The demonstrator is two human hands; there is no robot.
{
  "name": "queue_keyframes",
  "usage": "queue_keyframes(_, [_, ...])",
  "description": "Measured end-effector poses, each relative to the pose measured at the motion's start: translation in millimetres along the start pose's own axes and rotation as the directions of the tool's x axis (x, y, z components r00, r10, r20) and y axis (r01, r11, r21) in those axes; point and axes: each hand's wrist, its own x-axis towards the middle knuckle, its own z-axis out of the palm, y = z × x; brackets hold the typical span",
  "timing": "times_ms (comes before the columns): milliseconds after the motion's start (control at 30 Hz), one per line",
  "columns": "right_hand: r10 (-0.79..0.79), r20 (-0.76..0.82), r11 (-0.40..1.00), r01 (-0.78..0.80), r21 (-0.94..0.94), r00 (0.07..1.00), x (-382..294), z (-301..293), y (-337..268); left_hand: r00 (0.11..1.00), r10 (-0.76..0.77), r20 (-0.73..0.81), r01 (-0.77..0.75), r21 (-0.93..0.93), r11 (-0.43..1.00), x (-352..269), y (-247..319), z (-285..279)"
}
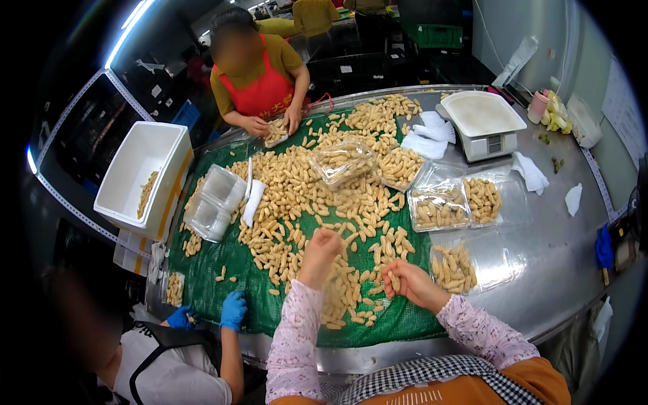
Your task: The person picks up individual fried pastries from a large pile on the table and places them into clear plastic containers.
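Observation:
Unshelled peanuts (288, 177) are heaped over a green mesh sheet (405, 319) in front of me. My left hand (321, 252) hovers over the middle of the heap with its fingers curled; whether anything is in them is hidden. Between the thumb and fingers of my right hand (414, 284) is a single peanut (394, 280). Just right of that hand, an open clear plastic clamshell box (498, 268) has peanuts in one half. Behind it stand a closed filled clamshell box (438, 207) and an open filled one (482, 200).
A kitchen scale (481, 116) stands at the back right of the metal table (552, 243). White foam box (144, 177) and stacked clear boxes (215, 202) are on the left. A co-worker in a red apron (260, 86) works opposite; another's blue-gloved hand (233, 310) is at my left.

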Motion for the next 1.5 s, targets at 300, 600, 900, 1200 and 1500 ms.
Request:
queue_keyframes(300, [-0.507,0.272,0.591,0.56,-0.581,0.818,-38.0,55.5,-16.0,0.973,0.164,0.165,-0.05,-0.541,0.84,-116.7,-21.2,65.8])
queue_keyframes(600, [-0.536,0.28,0.581,0.588,-0.563,0.797,-82.6,49.9,-0.1,0.929,0.369,-0.036,-0.368,-0.221,0.903,-179.3,-33.9,105.3])
queue_keyframes(900, [-0.155,0.188,0.984,0.135,0.114,0.97,-112.0,50.0,11.0,0.841,0.513,-0.169,-0.514,0.041,0.857,-209.5,-45.3,114.7])
queue_keyframes(1200, [-0.342,0.105,0.889,0.358,-0.287,0.934,-127.2,48.4,17.9,0.846,0.52,-0.122,-0.514,0.076,0.854,-210.3,-61.2,123.3])
queue_keyframes(1500, [-0.179,-0.091,0.97,0.16,-0.18,0.98,-112.9,10.1,25.5,0.908,0.395,0.141,-0.42,0.314,0.852,-173.7,-76.1,118.2])
